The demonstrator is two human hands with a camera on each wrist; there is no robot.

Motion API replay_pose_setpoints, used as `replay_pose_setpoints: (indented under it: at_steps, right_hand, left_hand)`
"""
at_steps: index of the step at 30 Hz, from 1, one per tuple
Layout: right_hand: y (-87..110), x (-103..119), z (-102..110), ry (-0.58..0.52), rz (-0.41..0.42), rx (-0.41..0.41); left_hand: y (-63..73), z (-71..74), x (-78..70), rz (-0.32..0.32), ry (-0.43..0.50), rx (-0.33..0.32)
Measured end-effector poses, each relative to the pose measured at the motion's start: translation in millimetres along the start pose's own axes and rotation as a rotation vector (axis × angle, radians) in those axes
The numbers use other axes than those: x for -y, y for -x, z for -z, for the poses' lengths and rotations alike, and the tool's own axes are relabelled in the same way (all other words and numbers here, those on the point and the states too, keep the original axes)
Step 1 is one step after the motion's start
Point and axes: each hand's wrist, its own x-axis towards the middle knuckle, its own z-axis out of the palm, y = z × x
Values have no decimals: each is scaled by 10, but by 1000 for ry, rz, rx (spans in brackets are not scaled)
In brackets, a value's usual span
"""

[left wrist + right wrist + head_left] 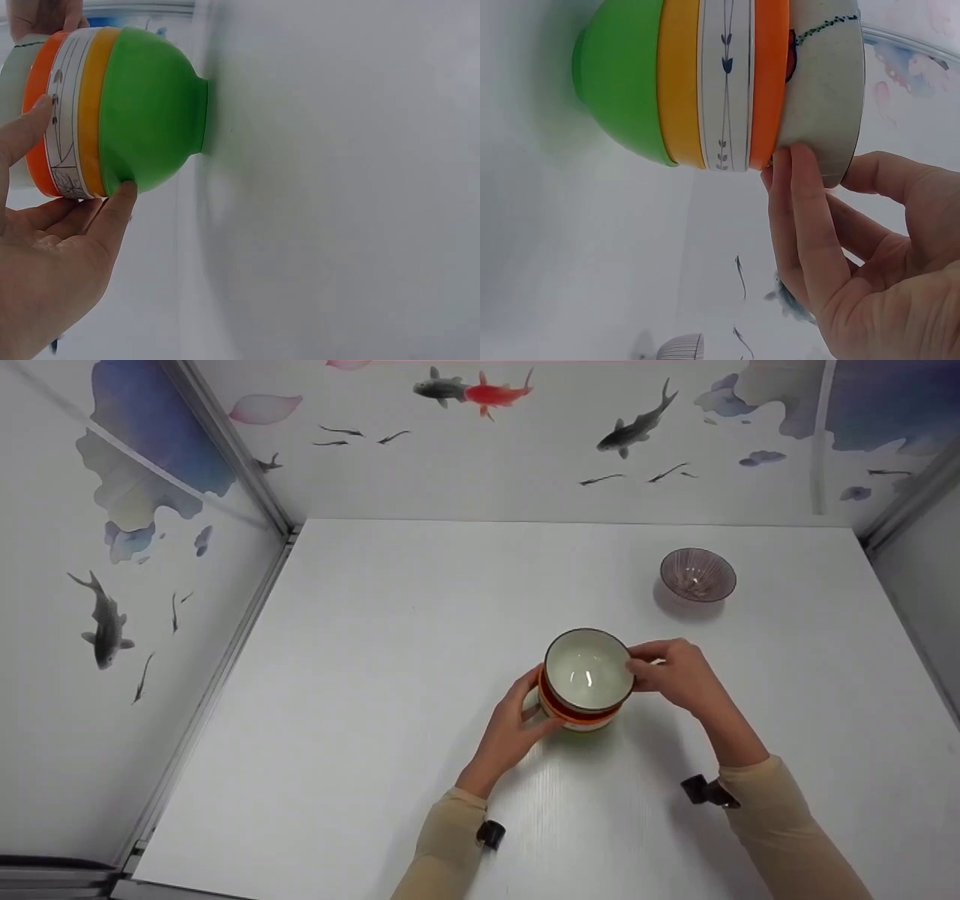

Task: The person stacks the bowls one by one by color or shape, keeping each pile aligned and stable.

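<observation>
A nested stack of bowls stands on the white table. From the bottom come a green bowl (146,105), a yellow bowl (679,82), a white patterned bowl (726,86) and an orange bowl (771,82). On top is a pale bowl (589,669) with a dark rim, sitting partly inside the orange one. My right hand (679,676) pinches the pale bowl's right side, thumb at the rim and fingers on the outer wall. My left hand (514,727) holds the stack's left side, with a fingertip against the green bowl and the thumb up by the orange and white bowls.
A translucent purple ribbed bowl (697,575) stands apart at the back right of the table (390,660). Panels painted with fish and petals (480,457) wall in the back and sides.
</observation>
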Motion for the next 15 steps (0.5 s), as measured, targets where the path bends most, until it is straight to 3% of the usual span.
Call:
replay_pose_setpoints:
  at_steps: [7,15]
  right_hand:
    - [3,12,-23,74,-5,-15]
    - [3,47,-46,126,22,-33]
  left_hand:
    - [-12,-9,11,20,-14,7]
    - [-9,4,14,-1,-8,1]
